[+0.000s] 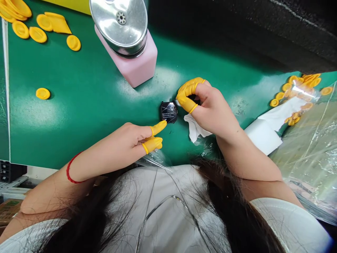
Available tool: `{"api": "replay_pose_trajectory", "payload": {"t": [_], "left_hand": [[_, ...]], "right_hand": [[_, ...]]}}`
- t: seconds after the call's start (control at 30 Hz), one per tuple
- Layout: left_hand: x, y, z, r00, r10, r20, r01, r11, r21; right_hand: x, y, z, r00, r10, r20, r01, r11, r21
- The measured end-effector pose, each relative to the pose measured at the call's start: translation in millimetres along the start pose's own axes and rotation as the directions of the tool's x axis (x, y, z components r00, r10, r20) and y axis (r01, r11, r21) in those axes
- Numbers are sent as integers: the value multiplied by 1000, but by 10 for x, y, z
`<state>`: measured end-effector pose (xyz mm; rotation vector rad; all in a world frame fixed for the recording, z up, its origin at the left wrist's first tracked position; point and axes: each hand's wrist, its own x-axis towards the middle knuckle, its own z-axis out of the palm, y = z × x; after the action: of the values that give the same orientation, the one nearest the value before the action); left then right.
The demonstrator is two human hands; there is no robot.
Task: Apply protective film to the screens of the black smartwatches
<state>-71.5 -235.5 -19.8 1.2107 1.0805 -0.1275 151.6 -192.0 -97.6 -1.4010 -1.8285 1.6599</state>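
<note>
A black square watch face (169, 112) with a printed film on its screen lies on the green table. My left hand (131, 142), in yellow finger cots, touches its lower left corner with one fingertip; its thumb and finger are apart. At the watch's right edge my right hand (207, 105), also in yellow finger cots, has its fingers curled and pinched together. Something small and whitish shows at those fingertips, too small to name. A crumpled white cloth (195, 129) lies beneath the right hand.
A pink bottle (139, 68) with a round metal top stands behind the watch. Loose yellow finger cots (38, 34) lie at the back left, more at the right beside folded white paper (263, 135). Clear film pieces (206, 149) sit near the front edge. A black object (237, 31) fills the back right.
</note>
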Motion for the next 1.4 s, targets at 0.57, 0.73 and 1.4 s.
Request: {"api": "replay_pose_trajectory", "payload": {"t": [0.57, 0.73, 1.4], "left_hand": [[-16, 16, -40, 998, 46, 52, -45, 999, -16], [-18, 12, -39, 999, -12, 36, 15, 996, -85], [-77, 21, -64, 986, -84, -142, -20, 794, -607]], "right_hand": [[29, 52, -116, 999, 19, -36, -16, 996, 93], [-1, 92, -91, 977, -189, 99, 194, 980, -48], [1291, -814, -1322, 927, -219, -304, -68, 700, -711]]}}
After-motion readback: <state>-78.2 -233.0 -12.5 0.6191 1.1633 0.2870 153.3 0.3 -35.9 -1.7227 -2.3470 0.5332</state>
